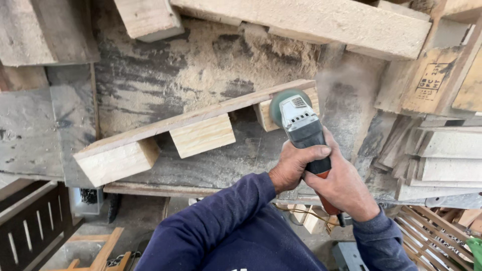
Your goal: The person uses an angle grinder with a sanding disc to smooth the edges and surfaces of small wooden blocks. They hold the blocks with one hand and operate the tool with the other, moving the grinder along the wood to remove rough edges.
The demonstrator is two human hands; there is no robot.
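Observation:
Both hands grip an angle grinder (300,123) with a grey and black body and a green disc. My left hand (292,165) wraps the body from the left. My right hand (345,186) holds the rear handle. The disc presses against the rightmost block (264,113) of a wooden piece (193,120): a long plank standing on edge with three square blocks under it. The piece lies on a worn grey workbench (150,80). Fine dust rises to the right of the disc.
Sawdust (236,60) is heaped on the bench behind the piece. Thick beams (321,20) lie along the far edge. Stacked boards (442,160) sit at the right. A dark slatted panel (30,226) and wooden offcuts are on the floor below.

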